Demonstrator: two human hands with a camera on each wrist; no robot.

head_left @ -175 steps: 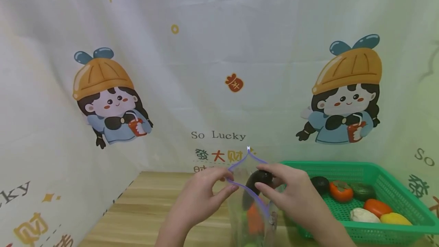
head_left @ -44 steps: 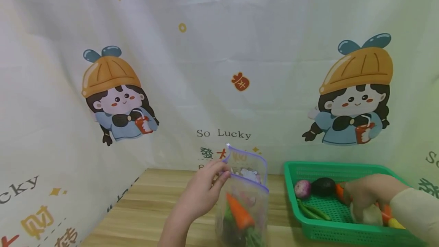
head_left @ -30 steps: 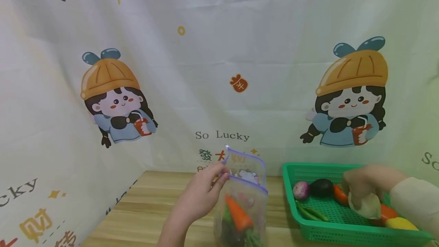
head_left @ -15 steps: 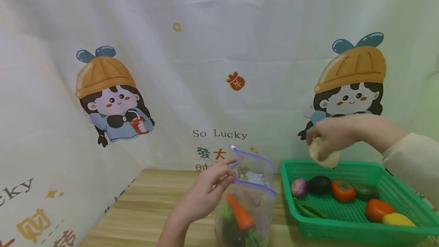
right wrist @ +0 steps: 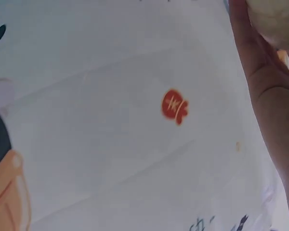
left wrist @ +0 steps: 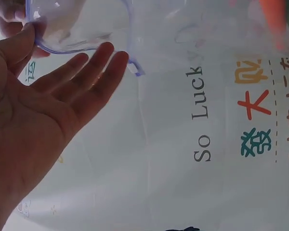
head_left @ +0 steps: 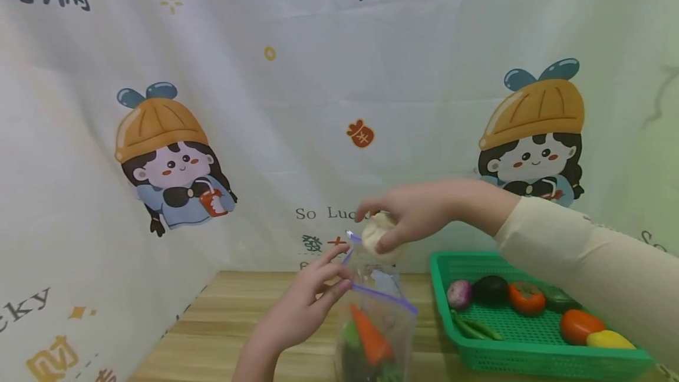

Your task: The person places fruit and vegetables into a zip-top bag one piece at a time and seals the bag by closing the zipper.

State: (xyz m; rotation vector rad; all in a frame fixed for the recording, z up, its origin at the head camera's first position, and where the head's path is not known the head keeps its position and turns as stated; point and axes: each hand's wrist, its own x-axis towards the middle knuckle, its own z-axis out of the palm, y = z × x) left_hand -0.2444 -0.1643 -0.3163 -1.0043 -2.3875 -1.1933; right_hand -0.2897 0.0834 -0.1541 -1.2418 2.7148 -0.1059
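A clear zip bag (head_left: pixel 405 326) with a purple-edged mouth stands on the table and holds a carrot (head_left: pixel 371 335), with dark and green vegetables behind it. My left hand (head_left: pixel 302 302) pinches the bag's rim between thumb and forefinger, the other fingers spread along the mouth. That left hand (left wrist: pixel 43 106) also shows its palm in the left wrist view. Right over the open mouth, my right hand (head_left: pixel 419 211) grips a cream-white, bulb-shaped vegetable (head_left: pixel 378 233). In the right wrist view the pale vegetable (right wrist: pixel 274 21) is partly cut off by the frame's edge.
At the right stands a green basket (head_left: pixel 551 358) with a purple onion (head_left: pixel 459 295), a dark eggplant (head_left: pixel 490 291), a persimmon (head_left: pixel 526 298), green peppers (head_left: pixel 477 328), a tomato (head_left: pixel 580 326) and a yellow vegetable (head_left: pixel 610 339). Behind the wooden table (head_left: pixel 239 323) hangs a printed cloth (head_left: pixel 297 152).
My right hand has picked the cream-white vegetable out of the basket and moved it left to the bag's mouth. My left hand keeps its pinch. Earlier, a dark vegetable was being put into the bag.
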